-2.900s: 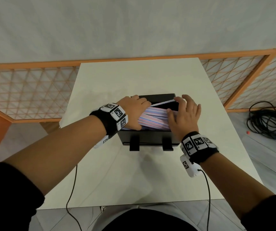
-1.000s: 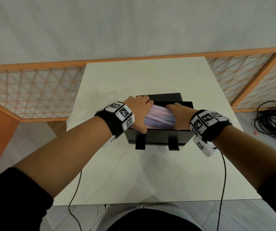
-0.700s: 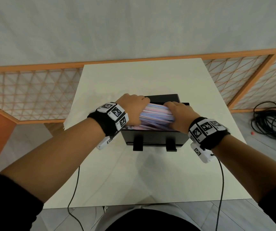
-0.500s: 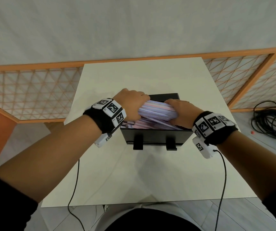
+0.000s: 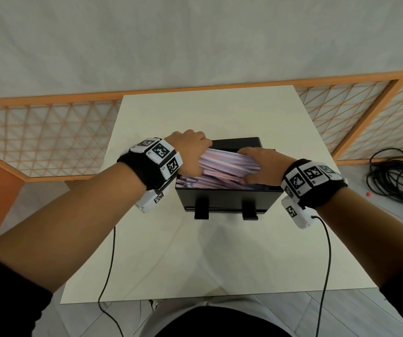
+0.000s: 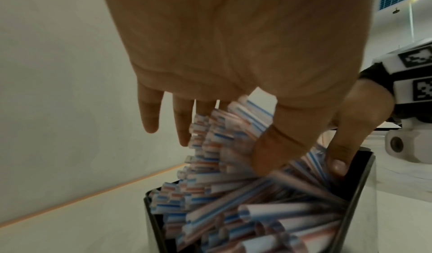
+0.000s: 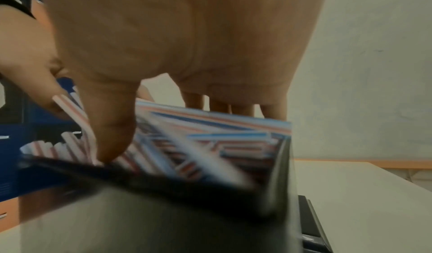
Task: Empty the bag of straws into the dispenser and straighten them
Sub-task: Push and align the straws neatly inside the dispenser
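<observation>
A black dispenser (image 5: 227,198) sits mid-table (image 5: 195,259), with bare tabletop on every side. Inside and above its rim lie striped straws (image 5: 224,164). The left hand (image 5: 189,154) and right hand (image 5: 260,166) each curl around one end of a raised bundle.
</observation>
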Tool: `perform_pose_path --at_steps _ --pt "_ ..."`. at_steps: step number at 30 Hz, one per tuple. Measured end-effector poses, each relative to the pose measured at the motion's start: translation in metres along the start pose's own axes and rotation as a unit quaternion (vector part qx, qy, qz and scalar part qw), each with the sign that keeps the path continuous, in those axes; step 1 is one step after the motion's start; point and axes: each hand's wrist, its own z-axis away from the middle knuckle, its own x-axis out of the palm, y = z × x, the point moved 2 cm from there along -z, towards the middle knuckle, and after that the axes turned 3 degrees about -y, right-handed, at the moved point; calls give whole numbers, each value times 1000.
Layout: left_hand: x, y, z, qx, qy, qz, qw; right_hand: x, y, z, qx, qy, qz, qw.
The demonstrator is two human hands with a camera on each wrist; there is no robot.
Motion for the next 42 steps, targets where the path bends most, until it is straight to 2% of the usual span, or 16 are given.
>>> perform_pose_path --at_steps 2,6,8,11,14,16,19,21,23,27,34,38,42 --pt "2 4 -1 -4 -1 -15 1000 6 -4 -1 4 -2 8 1000" --pt "-1 25 -2 26 45 -15 999 17 -13 -11 30 5 55 998" --pt "2 35 -6 33 57 -27 997 20 -18 -14 21 11 24 999" --pt "21 39 -17 -5 24 -76 997 25 -18 -16 0 25 -8 1000" --pt "37 35 -22 -35 12 -84 996 29 -11 -12 13 53 30 998" --pt "39 37 -22 -38 8 -79 996 29 -8 -6 7 90 37 995" --pt "35 39 -26 -40 -1 -92 995 25 -10 8 -54 195 28 979" --pt "34 40 -29 -41 -11 -99 994 25 -16 16 -94 232 31 968" --pt "35 42 -31 -43 -18 -105 993 27 -19 18 -101 187 9 977" --pt "40 43 -34 -50 2 -106 993 29 -17 9 -33 67 6 997" --pt "47 45 -31 -58 37 -73 995 21 -22 2 12 -97 24 995" --pt "53 46 -30 -61 55 -68 994 17 -23 2 34 -147 42 988" --pt "59 45 -27 -58 76 -61 994 19 -29 -2 74 -165 55 982"
